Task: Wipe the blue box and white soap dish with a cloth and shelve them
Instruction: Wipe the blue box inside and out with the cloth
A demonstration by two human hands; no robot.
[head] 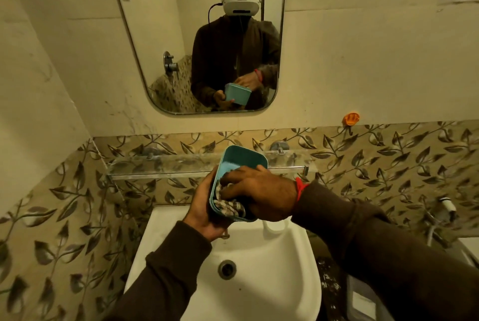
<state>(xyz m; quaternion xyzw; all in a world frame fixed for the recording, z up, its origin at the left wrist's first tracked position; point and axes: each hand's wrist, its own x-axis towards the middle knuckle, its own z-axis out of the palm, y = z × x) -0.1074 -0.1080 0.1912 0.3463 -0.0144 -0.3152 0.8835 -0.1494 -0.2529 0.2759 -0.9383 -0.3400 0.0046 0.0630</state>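
Note:
I hold the blue box (pixel 239 160) tilted above the sink, its open side facing me. My left hand (pixel 204 206) grips its left side and underside. My right hand (pixel 259 191) reaches inside the box and presses a checked cloth (pixel 230 205) against its inner wall. A white soap dish (pixel 276 226) shows partly on the sink's back rim, just under my right hand; most of it is hidden.
A white sink (pixel 259 281) with a drain (pixel 227 268) lies below. A clear glass shelf (pixel 160 165) on metal brackets runs along the leaf-patterned tiles behind the box. A mirror (pixel 181 48) hangs above. An orange hook (pixel 350 118) sits on the right wall.

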